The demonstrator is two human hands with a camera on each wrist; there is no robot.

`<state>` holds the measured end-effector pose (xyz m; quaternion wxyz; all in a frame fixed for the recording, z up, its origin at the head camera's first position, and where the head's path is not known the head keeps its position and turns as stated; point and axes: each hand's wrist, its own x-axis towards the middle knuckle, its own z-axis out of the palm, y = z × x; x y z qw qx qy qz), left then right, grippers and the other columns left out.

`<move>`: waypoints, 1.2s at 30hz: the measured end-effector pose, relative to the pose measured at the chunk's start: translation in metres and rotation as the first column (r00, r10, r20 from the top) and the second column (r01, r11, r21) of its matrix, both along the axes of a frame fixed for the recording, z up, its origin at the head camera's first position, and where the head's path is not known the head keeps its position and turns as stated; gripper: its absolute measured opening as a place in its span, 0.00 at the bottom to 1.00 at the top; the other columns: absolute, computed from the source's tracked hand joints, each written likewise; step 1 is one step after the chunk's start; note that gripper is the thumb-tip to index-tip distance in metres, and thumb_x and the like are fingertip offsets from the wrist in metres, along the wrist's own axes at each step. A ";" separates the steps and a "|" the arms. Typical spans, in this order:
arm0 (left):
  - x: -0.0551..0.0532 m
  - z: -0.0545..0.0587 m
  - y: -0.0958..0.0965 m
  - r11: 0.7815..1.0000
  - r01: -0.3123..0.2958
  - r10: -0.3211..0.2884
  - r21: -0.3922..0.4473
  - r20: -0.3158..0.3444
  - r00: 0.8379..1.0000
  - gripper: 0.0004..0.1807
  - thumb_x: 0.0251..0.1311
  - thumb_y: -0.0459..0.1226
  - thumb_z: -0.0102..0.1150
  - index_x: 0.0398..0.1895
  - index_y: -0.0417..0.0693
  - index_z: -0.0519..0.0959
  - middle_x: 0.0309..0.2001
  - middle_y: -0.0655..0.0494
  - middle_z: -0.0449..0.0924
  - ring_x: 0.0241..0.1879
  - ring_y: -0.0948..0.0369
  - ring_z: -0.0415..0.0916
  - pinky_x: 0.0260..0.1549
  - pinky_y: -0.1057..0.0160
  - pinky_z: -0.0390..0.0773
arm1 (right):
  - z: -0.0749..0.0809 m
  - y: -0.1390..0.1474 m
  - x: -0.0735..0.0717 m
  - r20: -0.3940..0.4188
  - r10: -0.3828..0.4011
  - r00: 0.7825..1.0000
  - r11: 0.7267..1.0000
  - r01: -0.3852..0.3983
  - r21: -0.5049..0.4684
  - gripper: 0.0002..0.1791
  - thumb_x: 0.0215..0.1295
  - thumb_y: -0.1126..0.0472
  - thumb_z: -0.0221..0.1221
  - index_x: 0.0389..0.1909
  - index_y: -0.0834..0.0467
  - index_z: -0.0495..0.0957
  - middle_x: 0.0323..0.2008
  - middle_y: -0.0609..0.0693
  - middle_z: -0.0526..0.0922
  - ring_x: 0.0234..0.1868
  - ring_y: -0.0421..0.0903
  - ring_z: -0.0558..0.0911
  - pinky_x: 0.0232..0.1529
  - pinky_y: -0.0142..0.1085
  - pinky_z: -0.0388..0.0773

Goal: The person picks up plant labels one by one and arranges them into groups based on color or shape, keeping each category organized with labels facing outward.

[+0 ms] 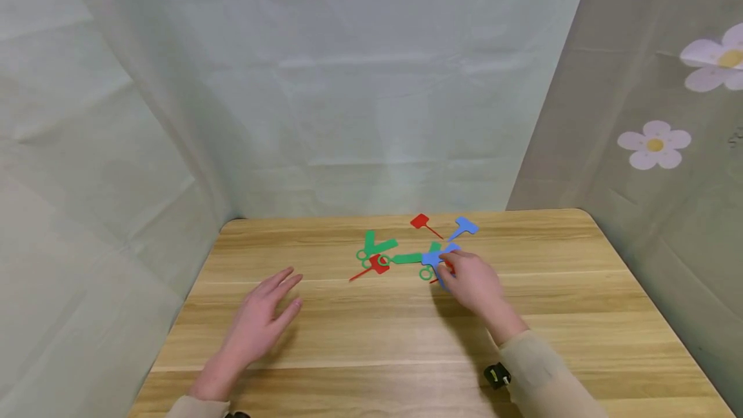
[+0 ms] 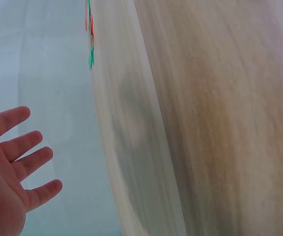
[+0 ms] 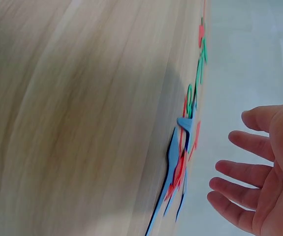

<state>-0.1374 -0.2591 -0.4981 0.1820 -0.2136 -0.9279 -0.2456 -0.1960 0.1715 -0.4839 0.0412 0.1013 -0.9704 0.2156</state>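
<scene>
My right hand (image 1: 473, 279) reaches over the right part of a spread of flat coloured tags, its fingertips overlapping a blue T-shaped tag (image 1: 431, 258) in the head view. In the right wrist view that hand (image 3: 274, 182) has parted, loosely bent fingers with nothing between them. Red and green tags lie partly under the blue one. Further back are a red tag (image 1: 420, 221) with a thin stem and another blue T-shaped tag (image 1: 467, 225). Left of these, green ringed strips (image 1: 369, 244) lie by a second red tag (image 1: 380, 264). My left hand (image 1: 264, 315) hovers over the table, fingers spread, holding nothing.
The wooden table (image 1: 348, 340) has rounded back corners. Pale cloth (image 1: 371, 82) hangs behind it and at both sides, with printed flowers (image 1: 654, 145) on the right. A small black device (image 1: 497, 375) sits at my right sleeve.
</scene>
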 end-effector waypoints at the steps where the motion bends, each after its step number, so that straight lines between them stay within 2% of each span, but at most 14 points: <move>1: 0.000 0.000 0.001 1.000 0.002 -0.002 -0.002 0.000 1.000 0.24 0.71 0.38 0.68 0.68 0.41 0.81 0.70 0.39 0.77 0.66 0.37 0.76 0.61 0.31 0.74 | 0.000 -0.001 0.000 0.001 -0.002 1.000 1.000 0.002 -0.002 0.21 0.78 0.52 0.60 0.64 0.58 0.85 0.65 0.62 0.83 0.68 0.63 0.80 0.62 0.62 0.79; 7: 0.000 0.000 0.004 1.000 0.010 -0.010 0.005 -0.001 1.000 0.24 0.72 0.39 0.67 0.67 0.40 0.82 0.71 0.38 0.76 0.67 0.36 0.76 0.62 0.30 0.74 | -0.004 -0.008 -0.004 0.000 -0.009 1.000 1.000 0.009 0.022 0.20 0.77 0.52 0.62 0.62 0.57 0.86 0.62 0.59 0.85 0.64 0.62 0.83 0.58 0.59 0.82; 18: 0.003 0.000 0.009 1.000 0.022 -0.022 0.002 0.035 0.999 0.22 0.74 0.41 0.65 0.66 0.40 0.83 0.72 0.38 0.75 0.68 0.36 0.75 0.61 0.29 0.75 | -0.009 -0.024 -0.012 -0.027 -0.039 0.999 0.998 0.040 0.049 0.17 0.76 0.50 0.65 0.54 0.57 0.89 0.69 0.67 0.78 0.72 0.69 0.74 0.63 0.65 0.78; 24: 0.006 0.001 0.010 0.999 0.033 -0.032 -0.012 0.034 0.999 0.22 0.72 0.39 0.67 0.65 0.40 0.83 0.70 0.40 0.77 0.67 0.39 0.76 0.62 0.33 0.75 | -0.011 -0.033 -0.017 -0.005 -0.086 0.996 0.995 0.086 0.058 0.17 0.73 0.49 0.65 0.52 0.56 0.89 0.73 0.69 0.73 0.75 0.70 0.68 0.64 0.68 0.75; 31: 0.007 0.002 0.010 0.999 0.035 -0.035 0.005 0.036 0.999 0.21 0.72 0.38 0.67 0.64 0.41 0.84 0.69 0.42 0.79 0.67 0.40 0.77 0.62 0.34 0.75 | -0.013 -0.047 -0.025 0.046 -0.167 0.985 0.982 0.162 0.097 0.25 0.73 0.42 0.66 0.58 0.58 0.85 0.76 0.67 0.69 0.78 0.68 0.64 0.66 0.68 0.73; 36: 0.009 0.003 0.008 0.999 0.033 -0.033 0.002 0.056 0.998 0.21 0.74 0.40 0.65 0.65 0.42 0.83 0.70 0.43 0.77 0.67 0.40 0.76 0.62 0.32 0.74 | -0.017 -0.056 -0.032 0.049 -0.220 0.974 0.972 0.215 0.090 0.27 0.72 0.39 0.67 0.53 0.59 0.86 0.71 0.65 0.73 0.76 0.67 0.66 0.65 0.68 0.72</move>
